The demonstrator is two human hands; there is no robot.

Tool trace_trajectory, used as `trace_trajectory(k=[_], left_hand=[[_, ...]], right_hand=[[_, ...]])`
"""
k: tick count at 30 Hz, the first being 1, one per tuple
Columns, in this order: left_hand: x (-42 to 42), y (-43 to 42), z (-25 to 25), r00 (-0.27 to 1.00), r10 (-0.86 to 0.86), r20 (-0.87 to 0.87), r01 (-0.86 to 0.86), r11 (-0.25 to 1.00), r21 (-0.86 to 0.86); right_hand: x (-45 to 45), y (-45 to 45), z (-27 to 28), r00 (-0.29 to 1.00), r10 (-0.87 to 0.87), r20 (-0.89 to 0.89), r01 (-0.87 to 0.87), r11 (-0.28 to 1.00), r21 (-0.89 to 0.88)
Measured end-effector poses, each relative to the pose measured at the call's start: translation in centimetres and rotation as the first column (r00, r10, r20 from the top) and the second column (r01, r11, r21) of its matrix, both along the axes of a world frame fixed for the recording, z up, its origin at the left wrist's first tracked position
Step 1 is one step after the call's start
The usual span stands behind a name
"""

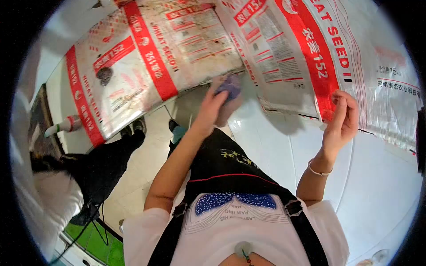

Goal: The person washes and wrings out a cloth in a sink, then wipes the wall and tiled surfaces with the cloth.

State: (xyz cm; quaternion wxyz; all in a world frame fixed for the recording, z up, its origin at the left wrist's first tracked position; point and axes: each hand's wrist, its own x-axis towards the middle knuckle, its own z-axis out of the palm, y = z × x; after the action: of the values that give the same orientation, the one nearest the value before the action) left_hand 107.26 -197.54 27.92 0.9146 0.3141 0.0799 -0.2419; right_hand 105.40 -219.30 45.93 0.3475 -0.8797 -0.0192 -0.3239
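Observation:
My left hand [211, 108] is closed around a purple cloth [230, 88], near the gap between two printed wheat seed sacks. The left sack [120, 84] lies flat, with brown stains on its upper part. The right sack [284, 62] lies partly over a white surface, its lower edge free. Over that edge is my right hand [344, 117], fingers loosely bent and apart, with nothing visible in them. Whether its fingertips touch the sack I cannot tell. On the left sack rests a dark round clump [104, 76], its kind unclear.
At left stands another person in dark clothing [104, 173], close to the left sack. A white and pinkish object [66, 126] lies at that sack's left edge. The smooth white surface [270, 137] extends along my right side. Below are pale floor tiles [133, 177] and a green patch [97, 241].

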Motion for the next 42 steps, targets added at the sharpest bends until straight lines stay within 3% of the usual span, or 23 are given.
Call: trace_trajectory(k=[1,3,4,6,7,10,13,15,16,17,19,20,22,25,29,31,32,34,35,37,38,40,42], left_hand=[[0.2,-5.6,1.1,0.994,-0.046,0.098,0.021,0.970,0.243],[-1.4,-3.1,3.7,0.974,-0.031,0.224,0.062,0.989,-0.131],[-2.3,-11.7,2.1,0.736,0.007,0.677,-0.332,0.875,0.352],[-2.2,-15.4,1.5,0.727,-0.118,0.677,-0.258,0.866,0.429],[-4.1,-20.3,2.8,0.867,-0.079,0.492,-0.226,0.818,0.529],[-3.4,-22.0,2.3,0.830,-0.041,0.556,-0.347,0.742,0.573],[-0.1,-23.5,-3.4,0.898,-0.008,0.439,-0.372,0.520,0.769],[3.0,-25.5,-10.4,0.820,-0.079,0.567,-0.561,0.088,0.823],[6.5,-23.7,-10.4,0.972,0.126,0.200,-0.232,0.684,0.692],[9.9,-21.8,-10.3,0.895,0.249,-0.370,-0.145,0.947,0.286],[9.6,-21.5,-9.0,0.920,0.365,0.143,-0.355,0.621,0.699],[9.6,-21.8,-10.1,0.945,0.222,0.240,-0.327,0.632,0.703],[7.1,-20.8,0.3,0.680,0.029,0.732,-0.591,0.614,0.524],[10.0,-18.2,5.3,0.719,-0.056,0.693,-0.396,0.786,0.474],[20.9,-15.8,3.2,0.588,0.039,0.808,-0.688,0.549,0.474],[28.2,-15.1,-2.1,0.658,0.467,0.591,-0.735,0.566,0.372],[31.5,-13.5,-6.6,0.792,0.506,0.341,-0.608,0.701,0.373],[32.2,-13.8,-13.1,0.887,0.435,0.155,-0.446,0.724,0.526],[32.9,-14.0,-14.1,0.889,0.370,0.271,-0.448,0.572,0.687],[28.7,-12.3,-6.3,0.969,0.176,0.175,-0.248,0.697,0.673],[26.3,-13.9,-4.6,0.817,0.172,0.550,-0.564,0.438,0.700],[25.6,-11.6,4.1,0.616,-0.075,0.784,-0.574,0.638,0.513],[27.0,-10.7,7.8,0.382,0.137,0.914,-0.760,0.609,0.226]], right_hand=[[-0.8,-1.6,0.3,0.999,-0.042,0.006,0.043,0.999,-0.014],[-3.8,5.3,3.6,0.997,-0.056,0.050,0.067,0.963,-0.260],[-2.8,0.8,2.5,0.998,-0.046,0.051,0.063,0.902,-0.426],[-1.5,0.1,0.9,0.998,-0.049,0.028,0.056,0.894,-0.444],[-0.6,-1.6,-0.4,1.000,-0.005,0.006,0.007,0.878,-0.479],[-0.3,-1.9,-1.2,0.998,-0.047,-0.033,0.020,0.819,-0.574],[0.7,-2.3,-2.2,0.996,-0.082,-0.027,0.048,0.786,-0.617],[1.2,-2.7,-2.4,0.995,-0.096,-0.016,0.065,0.777,-0.626],[1.8,-2.5,-2.3,0.997,-0.082,0.011,0.071,0.775,-0.628],[2.7,-2.2,-1.9,0.992,-0.128,0.001,0.100,0.765,-0.637],[1.3,-1.3,-2.3,0.982,-0.184,0.038,0.173,0.809,-0.561],[1.6,-1.1,-2.1,0.978,-0.205,0.035,0.189,0.809,-0.557],[2.6,-0.2,-2.1,0.973,-0.227,0.038,0.211,0.812,-0.545],[4.2,1.6,-1.1,0.984,-0.175,0.044,0.173,0.840,-0.515],[8.2,2.5,-0.3,0.987,-0.122,0.109,0.163,0.758,-0.631],[9.6,3.1,0.1,0.982,-0.159,0.105,0.189,0.728,-0.659],[9.9,3.3,0.2,0.980,-0.173,0.098,0.194,0.733,-0.652],[10.4,3.9,0.7,0.974,-0.207,0.088,0.210,0.703,-0.679],[11.1,4.0,0.5,0.967,-0.228,0.111,0.241,0.684,-0.688],[12.1,4.1,0.7,0.962,-0.241,0.127,0.261,0.686,-0.679],[12.4,4.0,0.6,0.955,-0.259,0.142,0.286,0.690,-0.664],[14.1,4.4,1.2,0.953,-0.274,0.131,0.283,0.646,-0.709],[15.0,3.9,1.3,0.952,-0.281,0.125,0.269,0.565,-0.780]])
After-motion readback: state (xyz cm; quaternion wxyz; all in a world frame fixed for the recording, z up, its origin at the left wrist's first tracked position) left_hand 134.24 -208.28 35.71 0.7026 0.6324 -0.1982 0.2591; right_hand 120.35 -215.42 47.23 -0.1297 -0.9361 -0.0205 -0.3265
